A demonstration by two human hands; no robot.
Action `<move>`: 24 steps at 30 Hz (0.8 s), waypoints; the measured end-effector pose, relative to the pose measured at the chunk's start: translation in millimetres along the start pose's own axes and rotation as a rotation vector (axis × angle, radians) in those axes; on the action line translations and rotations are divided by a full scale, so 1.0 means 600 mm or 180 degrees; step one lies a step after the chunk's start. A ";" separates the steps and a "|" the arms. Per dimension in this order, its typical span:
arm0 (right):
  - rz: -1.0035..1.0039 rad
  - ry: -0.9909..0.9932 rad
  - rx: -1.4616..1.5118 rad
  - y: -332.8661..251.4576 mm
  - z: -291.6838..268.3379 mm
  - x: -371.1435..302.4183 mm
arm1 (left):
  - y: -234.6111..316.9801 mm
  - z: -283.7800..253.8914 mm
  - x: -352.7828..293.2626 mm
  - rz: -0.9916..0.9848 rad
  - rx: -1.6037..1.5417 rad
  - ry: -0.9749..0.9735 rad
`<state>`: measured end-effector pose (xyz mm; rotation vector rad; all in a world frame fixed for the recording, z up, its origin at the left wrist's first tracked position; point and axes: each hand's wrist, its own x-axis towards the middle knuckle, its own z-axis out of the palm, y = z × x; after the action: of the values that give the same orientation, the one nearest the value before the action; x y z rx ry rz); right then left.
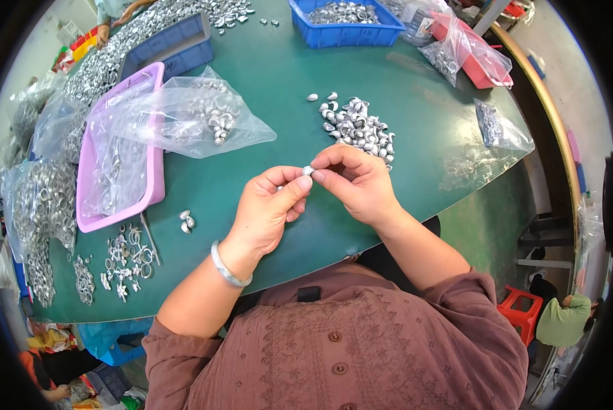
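Observation:
Between the fingertips of both hands is a small rounded silver metal piece [307, 171], mostly covered by the fingers. My left hand [271, 205] pinches it from the left, thumb against forefinger, with a pale bangle on that wrist. From the right, my right hand [358, 183] grips the same piece with thumb and forefinger. Just beyond the right hand lies a pile of similar shiny silver pieces [358, 126], curved like shells. A few more silver pieces [187, 221] rest on the green table [299, 75] to the left of my left hand.
A pink basket [155, 174] with clear plastic bags stands left, a bag of silver pieces [217, 113] spilling over it. Small metal fittings [125, 260] lie near the left edge. Blue bins [347, 35] and a red basket [480, 65] stand farther back. Another person's hand [103, 35] shows far left.

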<state>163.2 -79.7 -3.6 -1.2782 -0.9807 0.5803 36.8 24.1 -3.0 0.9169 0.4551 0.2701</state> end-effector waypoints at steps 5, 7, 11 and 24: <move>0.0107 -0.0096 0.0581 0.004 -0.010 -0.011 | -0.002 0.006 -0.003 0.0090 0.0305 0.0062; 0.0166 -0.0164 0.0715 0.006 -0.013 -0.017 | -0.002 0.012 -0.007 0.0430 0.0793 0.0004; 0.0372 -0.0119 0.1251 0.005 -0.014 -0.017 | -0.009 0.007 -0.004 0.0751 0.1191 -0.0054; 0.0700 -0.0225 0.1832 0.013 -0.021 -0.020 | -0.002 0.022 -0.012 0.1404 0.1931 -0.0007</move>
<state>169.1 -94.4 -14.4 -0.8534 -0.6607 1.0016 37.0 10.8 4.9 1.6146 0.3299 0.5484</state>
